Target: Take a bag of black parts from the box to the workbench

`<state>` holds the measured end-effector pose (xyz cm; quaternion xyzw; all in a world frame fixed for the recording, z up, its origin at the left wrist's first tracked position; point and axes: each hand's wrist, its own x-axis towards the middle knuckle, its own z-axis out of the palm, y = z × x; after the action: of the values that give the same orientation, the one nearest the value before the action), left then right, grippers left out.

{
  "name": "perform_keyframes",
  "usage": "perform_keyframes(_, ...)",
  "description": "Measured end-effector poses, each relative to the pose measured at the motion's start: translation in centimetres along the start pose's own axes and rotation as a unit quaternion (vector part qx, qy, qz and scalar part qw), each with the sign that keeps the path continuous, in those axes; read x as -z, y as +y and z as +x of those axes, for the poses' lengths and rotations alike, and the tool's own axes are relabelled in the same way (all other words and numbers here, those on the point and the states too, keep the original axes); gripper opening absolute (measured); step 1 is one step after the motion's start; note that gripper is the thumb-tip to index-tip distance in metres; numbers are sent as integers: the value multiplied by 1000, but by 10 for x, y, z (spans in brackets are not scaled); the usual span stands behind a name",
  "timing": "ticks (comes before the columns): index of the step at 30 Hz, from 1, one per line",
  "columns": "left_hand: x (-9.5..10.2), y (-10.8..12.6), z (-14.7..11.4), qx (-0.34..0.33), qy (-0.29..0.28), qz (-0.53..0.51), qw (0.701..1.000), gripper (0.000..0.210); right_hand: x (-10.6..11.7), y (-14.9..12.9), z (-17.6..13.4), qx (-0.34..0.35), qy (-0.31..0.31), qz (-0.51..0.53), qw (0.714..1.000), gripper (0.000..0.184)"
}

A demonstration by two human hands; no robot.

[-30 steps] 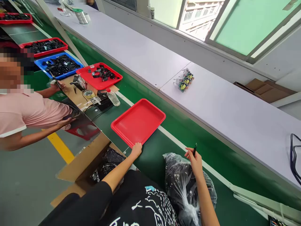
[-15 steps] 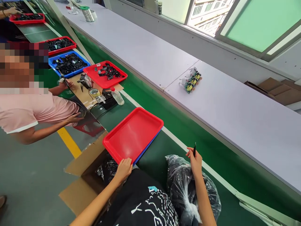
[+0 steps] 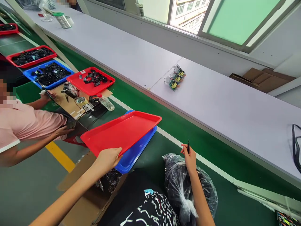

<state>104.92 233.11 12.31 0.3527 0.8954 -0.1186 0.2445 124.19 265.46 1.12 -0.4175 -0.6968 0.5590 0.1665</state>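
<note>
My left hand (image 3: 108, 158) grips the near edge of an empty red tray (image 3: 122, 130) and holds it tilted up off a blue tray (image 3: 135, 150) that lies on the green belt (image 3: 164, 150). My right hand (image 3: 189, 158) pinches a thin black pen-like tool (image 3: 188, 145) upright, resting on a clear plastic bag of black parts (image 3: 188, 185) in front of me.
A co-worker in a pink shirt (image 3: 25, 121) works at the left beside a cardboard-covered station (image 3: 77, 97), a water bottle (image 3: 106, 103) and trays of black parts (image 3: 90, 80). A cardboard box (image 3: 94, 191) stands below my left arm. Circuit boards (image 3: 175, 78) lie on the grey shelf (image 3: 211, 97).
My left hand has pulled the red tray toward me and lifted its near edge, uncovering the blue tray beneath. My right hand has stayed on the bag.
</note>
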Motion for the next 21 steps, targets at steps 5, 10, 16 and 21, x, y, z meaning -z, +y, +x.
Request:
perform_keyframes(5, -7, -36, -6, -181, 67, 23, 981, 23, 0, 1, 0, 6, 108, 63, 992, 53)
perform_keyframes(10, -2, -27, 42, -328, 78, 10, 942, 20, 1, 8, -5, 61, 191, 93, 975, 48)
perform_keyframes(16, 19, -2, 181, -305, 19, -7, 952, 17, 1, 19, -14, 94, 227, 84, 966, 45)
perform_keyframes(21, 41, 11, 306, -172, 74, -34, 982, 28, 2, 18, -12, 81, 225, 70, 968, 46)
